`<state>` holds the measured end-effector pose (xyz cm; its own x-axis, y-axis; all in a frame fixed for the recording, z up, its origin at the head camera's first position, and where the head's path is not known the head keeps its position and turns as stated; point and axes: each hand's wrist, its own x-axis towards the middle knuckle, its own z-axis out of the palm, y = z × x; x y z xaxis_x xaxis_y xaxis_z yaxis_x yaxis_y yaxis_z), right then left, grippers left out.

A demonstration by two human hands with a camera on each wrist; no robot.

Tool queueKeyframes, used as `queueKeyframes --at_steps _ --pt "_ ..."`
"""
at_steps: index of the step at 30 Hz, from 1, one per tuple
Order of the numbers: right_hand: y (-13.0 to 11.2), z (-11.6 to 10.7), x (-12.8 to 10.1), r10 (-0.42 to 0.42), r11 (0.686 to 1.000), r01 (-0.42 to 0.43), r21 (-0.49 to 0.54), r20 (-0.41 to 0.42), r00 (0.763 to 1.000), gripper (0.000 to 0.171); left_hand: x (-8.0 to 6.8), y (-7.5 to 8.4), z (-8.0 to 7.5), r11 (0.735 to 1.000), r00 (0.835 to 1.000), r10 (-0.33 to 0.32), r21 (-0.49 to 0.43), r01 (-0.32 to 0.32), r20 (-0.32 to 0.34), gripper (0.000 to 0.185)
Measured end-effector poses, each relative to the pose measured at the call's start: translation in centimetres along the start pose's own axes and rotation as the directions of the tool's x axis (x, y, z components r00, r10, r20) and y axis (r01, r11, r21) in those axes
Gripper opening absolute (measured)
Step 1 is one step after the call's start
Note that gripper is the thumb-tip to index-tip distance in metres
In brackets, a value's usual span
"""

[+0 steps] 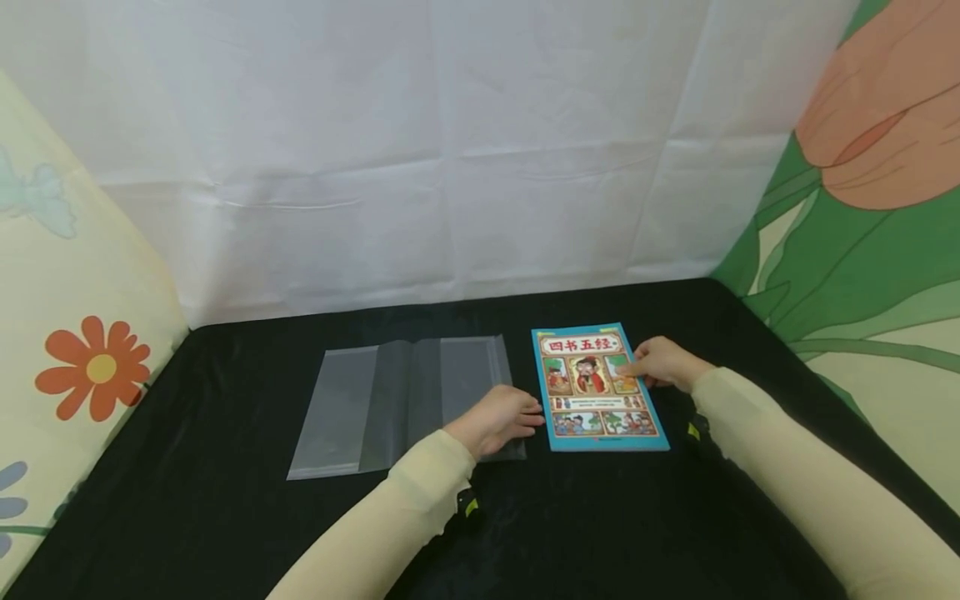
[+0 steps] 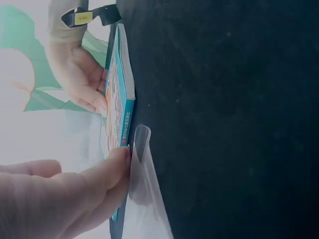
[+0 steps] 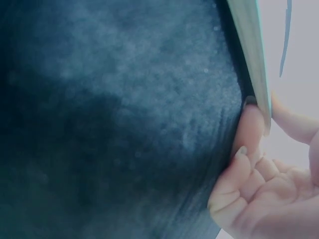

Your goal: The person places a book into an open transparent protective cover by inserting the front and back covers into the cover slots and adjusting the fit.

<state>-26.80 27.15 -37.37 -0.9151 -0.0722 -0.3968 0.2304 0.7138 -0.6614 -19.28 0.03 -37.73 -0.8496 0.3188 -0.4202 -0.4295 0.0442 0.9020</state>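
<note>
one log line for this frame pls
left hand: rests on clear book cover | right hand: grips book right edge | surface: black cloth

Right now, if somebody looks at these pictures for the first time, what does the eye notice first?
Probably the colourful book, lying flat on the black table, right of the middle. The right hand grips its right edge, thumb under it. To the book's left lies a clear plastic cover, spread open, and the left hand rests on its corner nearest the book.
</note>
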Motion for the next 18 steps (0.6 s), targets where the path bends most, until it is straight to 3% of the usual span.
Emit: queueKeyframes --at_steps 10,18 --pt "0.2 0.1 0.0 -0.011 1.0 0.011 0.009 -0.003 1.0 0.026 0.7 0.7 0.9 0.996 0.996 -0.077 -0.039 0.075 -0.04 0.045" --pt "0.2 0.0 0.0 -0.012 1.0 0.012 -0.003 -0.001 1.0 0.026 1.0 0.7 2.1 0.998 0.993 -0.061 -0.03 0.058 -0.104 0.035"
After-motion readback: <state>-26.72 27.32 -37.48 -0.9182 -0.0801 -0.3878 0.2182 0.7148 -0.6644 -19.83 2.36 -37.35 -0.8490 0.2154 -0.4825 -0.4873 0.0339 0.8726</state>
